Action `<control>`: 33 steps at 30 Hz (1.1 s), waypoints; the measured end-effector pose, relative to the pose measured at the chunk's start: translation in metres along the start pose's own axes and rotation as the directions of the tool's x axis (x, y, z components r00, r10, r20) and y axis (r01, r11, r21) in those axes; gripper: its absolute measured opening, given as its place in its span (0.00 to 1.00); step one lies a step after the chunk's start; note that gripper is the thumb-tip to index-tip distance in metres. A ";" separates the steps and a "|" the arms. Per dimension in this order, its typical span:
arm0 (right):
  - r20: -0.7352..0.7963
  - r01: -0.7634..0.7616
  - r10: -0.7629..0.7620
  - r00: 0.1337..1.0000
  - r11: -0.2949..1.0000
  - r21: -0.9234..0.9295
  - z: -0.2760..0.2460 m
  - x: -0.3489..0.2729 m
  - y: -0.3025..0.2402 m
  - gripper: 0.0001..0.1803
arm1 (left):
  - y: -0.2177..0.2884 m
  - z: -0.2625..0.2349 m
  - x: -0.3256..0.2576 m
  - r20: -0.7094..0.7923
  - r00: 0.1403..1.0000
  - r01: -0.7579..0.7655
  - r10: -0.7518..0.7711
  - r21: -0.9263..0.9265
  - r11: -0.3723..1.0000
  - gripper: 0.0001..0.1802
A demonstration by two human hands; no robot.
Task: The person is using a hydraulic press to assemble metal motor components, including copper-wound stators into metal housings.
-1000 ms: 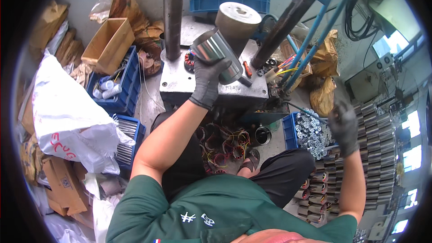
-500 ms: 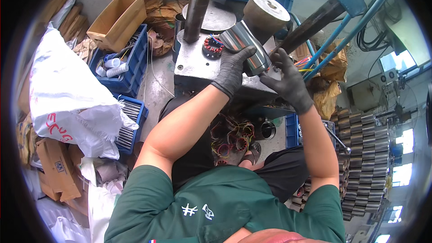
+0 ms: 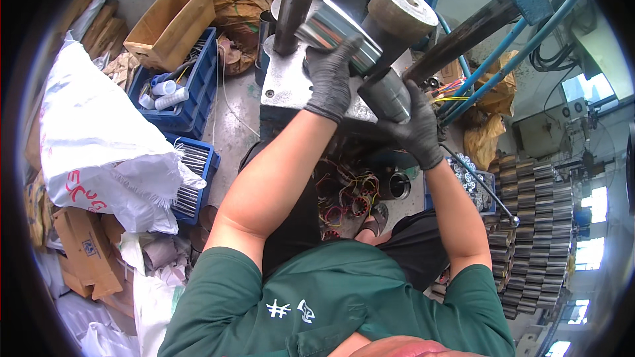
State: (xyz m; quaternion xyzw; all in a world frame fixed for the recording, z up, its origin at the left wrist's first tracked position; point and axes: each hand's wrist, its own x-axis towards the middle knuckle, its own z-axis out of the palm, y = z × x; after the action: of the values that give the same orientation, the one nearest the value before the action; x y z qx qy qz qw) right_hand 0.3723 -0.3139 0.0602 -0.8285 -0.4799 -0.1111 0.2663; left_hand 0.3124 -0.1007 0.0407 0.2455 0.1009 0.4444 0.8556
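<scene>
My left hand (image 3: 331,79), in a black glove, is closed around a shiny metal tube (image 3: 338,32) held tilted over the press's metal table (image 3: 281,86). My right hand (image 3: 418,129), gloved too, grips a darker grey metal cylinder (image 3: 385,94). The cylinder lies close to the tube's lower right end; whether they touch I cannot tell. Behind both stands the press's thick round ram (image 3: 403,10), with a pale flat face. The wire-wound ring on the table is mostly hidden by my left hand.
To the left are a blue crate (image 3: 192,92) under a wooden box (image 3: 172,23) and a white sack (image 3: 106,139). Wound rings with coloured wires (image 3: 344,195) lie below the table. A ball-ended lever (image 3: 486,188) and stacked metal tubes (image 3: 536,238) are at right.
The shiny tube has moved up and left in my left hand. My right hand, earlier open at the tube's lower end, now holds the grey cylinder. The view has shifted slightly.
</scene>
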 end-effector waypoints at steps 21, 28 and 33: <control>-0.367 -0.256 0.343 0.865 0.929 0.267 -0.030 0.210 0.042 0.53 | -0.026 0.003 0.001 0.240 0.970 -0.001 -0.031 0.133 0.991 0.48; -0.335 -0.051 0.150 0.930 0.957 0.287 -0.037 0.192 0.052 0.42 | -0.021 0.017 -0.012 0.440 0.897 -0.207 -0.050 0.517 0.831 0.49; 0.146 -0.234 0.194 0.970 0.579 0.781 -0.052 0.090 0.041 0.24 | -0.011 0.036 -0.025 0.446 0.630 0.751 -0.636 -0.142 0.645 0.61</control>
State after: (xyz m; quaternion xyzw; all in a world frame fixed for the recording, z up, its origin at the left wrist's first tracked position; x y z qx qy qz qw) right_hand 0.4571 -0.2927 0.1290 -0.6784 -0.3816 0.1641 0.6060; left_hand 0.3198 -0.1379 0.0644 0.1230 -0.0403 0.0326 0.9911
